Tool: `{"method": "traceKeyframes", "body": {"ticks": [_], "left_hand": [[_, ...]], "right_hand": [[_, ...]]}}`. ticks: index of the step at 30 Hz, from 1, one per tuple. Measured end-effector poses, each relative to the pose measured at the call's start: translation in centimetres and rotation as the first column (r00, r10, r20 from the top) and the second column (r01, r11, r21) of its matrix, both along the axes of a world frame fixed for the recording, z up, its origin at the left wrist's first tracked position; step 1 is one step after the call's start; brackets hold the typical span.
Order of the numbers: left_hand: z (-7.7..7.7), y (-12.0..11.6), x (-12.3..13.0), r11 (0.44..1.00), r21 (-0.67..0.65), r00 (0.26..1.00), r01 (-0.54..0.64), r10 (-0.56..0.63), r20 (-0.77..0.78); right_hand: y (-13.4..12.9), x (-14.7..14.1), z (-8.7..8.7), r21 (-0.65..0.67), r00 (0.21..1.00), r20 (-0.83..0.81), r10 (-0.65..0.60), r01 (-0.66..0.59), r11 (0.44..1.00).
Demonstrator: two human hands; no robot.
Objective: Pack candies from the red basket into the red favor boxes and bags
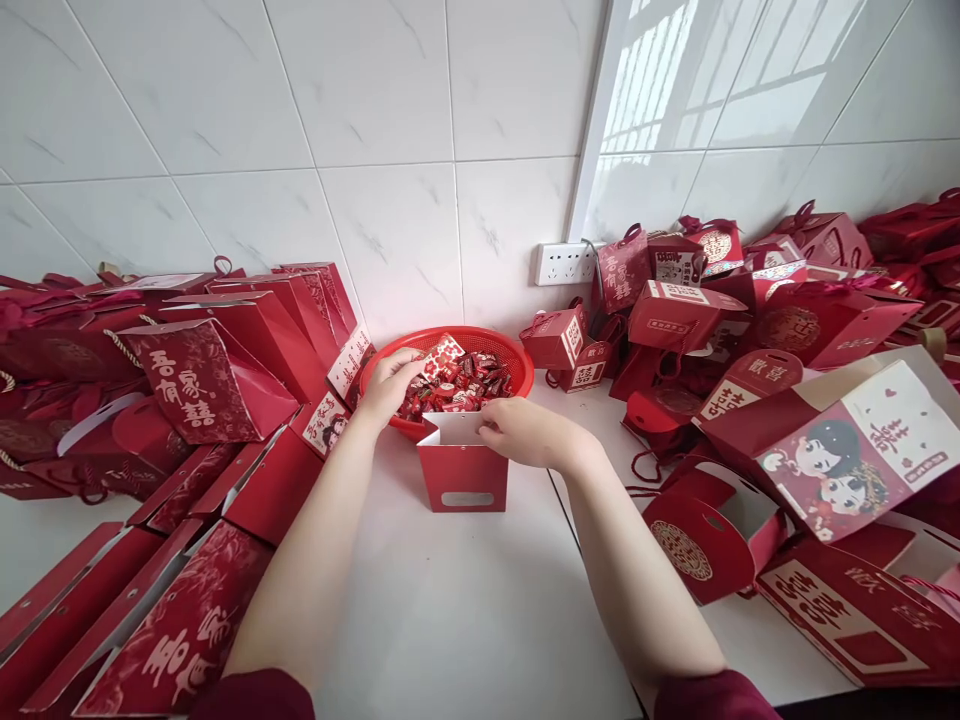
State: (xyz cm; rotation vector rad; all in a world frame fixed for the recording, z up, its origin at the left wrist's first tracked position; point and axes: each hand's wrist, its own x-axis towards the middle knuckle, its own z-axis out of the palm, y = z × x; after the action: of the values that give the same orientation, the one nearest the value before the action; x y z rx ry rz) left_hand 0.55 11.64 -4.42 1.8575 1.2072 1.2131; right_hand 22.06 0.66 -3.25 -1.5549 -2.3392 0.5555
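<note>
An upright red paper gift bag point(465, 472) stands open on the white table in front of me, its pale inside showing. At its right rim, my right hand point(521, 430) has its fingers curled closed on the edge. Over the basket's left side, my left hand point(391, 385) pinches a small red-and-white patterned packet point(444, 354). Just behind the bag, a red plastic basket point(480, 334) holds many red-wrapped candies point(487, 375). The bag's front wall and my right hand hide part of the basket.
Rows of red gift bags point(255, 350) crowd the left, with more laid out at front left point(172, 620). Piled red gift boxes point(675, 310) fill the right side, including one with a cartoon couple point(840, 460). A power socket point(564, 264) sits on the tiled wall point(390, 90).
</note>
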Motion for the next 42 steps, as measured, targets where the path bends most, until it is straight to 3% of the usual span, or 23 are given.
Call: {"method": "traceKeyframes", "body": {"ticks": [3,4,7,9,16,21,26,30,33,35,38,40,42], "left_hand": [[1.1,-3.5,-0.9,0.957,0.021,0.945,0.291,-0.284,-0.162],[1.5,-4.4,-1.2,0.943,0.017,0.914,0.334,-0.319,-0.251],[2.2,-6.2,-1.5,0.957,0.054,0.843,0.284,-0.223,-0.489],[2.4,-6.8,-1.4,0.961,0.079,0.803,0.265,-0.175,-0.57],[3.4,-8.8,-0.3,0.934,0.198,0.767,0.298,-0.111,-0.632],[3.7,-9.9,0.2,0.936,0.147,0.749,0.32,-0.155,-0.644],[2.6,-9.1,0.3,0.94,0.052,0.718,0.338,-0.222,-0.66],[2.5,-8.1,-0.3,0.942,-0.138,0.713,0.306,-0.323,-0.622],[2.4,-6.9,-1.6,0.921,-0.189,0.762,0.342,-0.389,-0.517],[1.7,-5.6,-2.6,0.941,-0.129,0.858,0.313,-0.339,-0.386],[-0.5,-3.2,-3.9,0.994,0.003,0.962,0.107,-0.103,-0.251],[-2.2,-1.6,-4.4,0.998,-0.017,0.954,0.053,-0.056,-0.293],[-3.2,-0.3,-4.5,0.994,-0.086,0.929,0.066,-0.092,-0.358]], "right_hand": [[0.1,0.2,0.0,-0.001,0.999,0.029,0.021,-0.021,1.0],[0.1,0.2,0.1,0.001,0.999,0.037,0.026,-0.026,1.0],[0.1,0.2,0.1,0.006,0.998,0.036,0.044,-0.044,0.999],[0.0,0.2,0.2,0.008,0.998,0.032,0.054,-0.054,0.999],[-0.4,0.1,0.4,0.006,0.997,0.051,0.052,-0.053,0.999],[-0.5,0.1,0.3,-0.004,0.996,0.089,0.006,-0.006,1.0],[-0.5,-0.1,0.2,0.018,0.995,0.095,-0.005,0.003,1.0],[-0.5,0.0,0.4,-0.003,0.997,0.07,0.007,-0.007,1.0],[-0.8,0.2,0.7,-0.061,0.996,-0.044,0.083,-0.086,0.994],[-1.0,0.2,0.8,-0.082,0.988,-0.112,0.106,-0.115,0.99],[-1.2,0.0,0.8,-0.068,0.982,-0.137,0.133,-0.143,0.987],[-1.3,-0.2,0.7,-0.054,0.976,-0.139,0.165,-0.174,0.983],[-1.3,-0.4,0.7,-0.052,0.975,-0.132,0.177,-0.185,0.981]]}}
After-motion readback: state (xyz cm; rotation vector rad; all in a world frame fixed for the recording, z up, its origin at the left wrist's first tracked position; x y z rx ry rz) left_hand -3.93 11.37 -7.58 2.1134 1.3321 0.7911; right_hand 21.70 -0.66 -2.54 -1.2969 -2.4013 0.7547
